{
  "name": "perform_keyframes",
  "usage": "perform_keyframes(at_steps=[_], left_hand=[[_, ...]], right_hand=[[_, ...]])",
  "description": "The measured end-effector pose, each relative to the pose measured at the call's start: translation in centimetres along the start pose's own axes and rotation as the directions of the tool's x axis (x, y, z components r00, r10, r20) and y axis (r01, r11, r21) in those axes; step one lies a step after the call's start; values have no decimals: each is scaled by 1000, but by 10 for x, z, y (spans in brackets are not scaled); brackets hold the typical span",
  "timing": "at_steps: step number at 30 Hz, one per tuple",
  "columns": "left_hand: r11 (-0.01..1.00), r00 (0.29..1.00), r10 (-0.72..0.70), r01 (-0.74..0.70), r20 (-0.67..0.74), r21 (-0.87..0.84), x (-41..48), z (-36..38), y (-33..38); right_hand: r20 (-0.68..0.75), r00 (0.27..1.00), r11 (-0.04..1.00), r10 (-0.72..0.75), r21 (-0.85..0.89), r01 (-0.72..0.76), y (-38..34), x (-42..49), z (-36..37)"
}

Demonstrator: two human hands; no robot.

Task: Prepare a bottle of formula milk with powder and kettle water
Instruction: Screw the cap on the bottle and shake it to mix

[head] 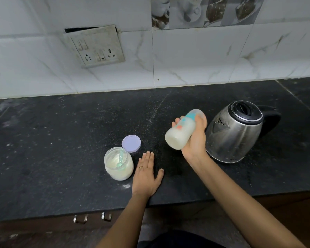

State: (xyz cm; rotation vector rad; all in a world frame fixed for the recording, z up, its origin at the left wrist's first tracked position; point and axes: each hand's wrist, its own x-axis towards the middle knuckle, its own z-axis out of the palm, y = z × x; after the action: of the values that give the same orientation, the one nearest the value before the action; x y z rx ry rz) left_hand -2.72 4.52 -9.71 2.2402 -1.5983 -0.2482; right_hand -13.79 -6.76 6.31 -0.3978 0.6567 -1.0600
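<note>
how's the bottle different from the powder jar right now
The bottle is lifted and tilted in the right hand; the powder jar stands upright on the counter. The bottle is slim with coloured prints; the jar is squat and plain. The jar is open, its lilac lid beside it; the bottle's top looks capped. Both are translucent with whitish contents.

One desk (61, 131) is carrying one steel kettle (236, 135), one open powder jar (118, 167) and one lilac lid (131, 143). One green scoop (120, 158) is lying in the jar. One baby bottle (179, 135) is showing. Two hands are showing, the left hand (145, 178) and the right hand (195, 142), with one ring (141, 167) sitting on the left. One switch plate (95, 46) is hanging on the far wall; two drawer handles (81, 219) are glinting below the near edge.
</note>
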Motion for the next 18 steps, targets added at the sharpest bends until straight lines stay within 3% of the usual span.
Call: perform_keyframes(at_steps=[1, 2, 3, 4, 6, 7, 8, 9, 10, 12, 14, 16, 17, 18], left_hand=[[1000, 1000, 6, -6, 0, 0, 0, 0, 0], [1000, 1000, 12, -12, 2, -4, -1, 0, 0], [1000, 1000, 14, -14, -1, -7, -1, 0, 0], [1000, 1000, 11, -11, -5, -7, -1, 1, -1], [1000, 1000, 7, -7, 1, -2, 0, 1, -1], [1000, 1000, 5, -5, 5, 0, 0, 1, -1], [1000, 1000, 3, -3, 7, 1, 0, 1, -1], [1000, 1000, 7, -7, 12, 2, 0, 0, -1], [1000, 1000, 12, -12, 16, 2, 0, 0, -2], [1000, 1000, 16, -16, 10, 4, 0, 0, -2], [1000, 1000, 12, -12, 11, -4, 1, 0, -2], [1000, 1000, 6, -5, 13, -8, 0, 0, -1], [1000, 1000, 9, -9, 14, -6, 0, -1, -1], [1000, 1000, 14, -14, 15, -4, 0, -1, -1]], right_hand=[[33, 999, 999, 39, -39, -38, 1, -3, -1], [76, 997, 983, 26, -182, -12, 3, -12, -2], [145, 989, 980, 3, -197, 26, 4, -20, -3], [156, 987, 978, -38, -197, 69, 5, -19, -4], [31, 996, 984, -78, -160, 82, -1, -10, -2], [5, 998, 997, -67, -25, 67, -3, -7, -1], [4, 998, 997, -70, -19, 70, -2, -4, -3], [53, 998, 997, -20, -78, 24, 0, -10, -2], [113, 993, 967, -23, -249, 51, 2, -17, -2], [232, 973, 965, -18, -251, 78, 4, -24, -1], [127, 990, 975, -69, -201, 94, -2, -17, 2], [23, 998, 997, -63, -44, 63, 0, -11, 3], [65, 998, 996, -6, -91, 12, 4, -16, 2], [110, 994, 967, 2, -253, 26, 7, -24, 1]])
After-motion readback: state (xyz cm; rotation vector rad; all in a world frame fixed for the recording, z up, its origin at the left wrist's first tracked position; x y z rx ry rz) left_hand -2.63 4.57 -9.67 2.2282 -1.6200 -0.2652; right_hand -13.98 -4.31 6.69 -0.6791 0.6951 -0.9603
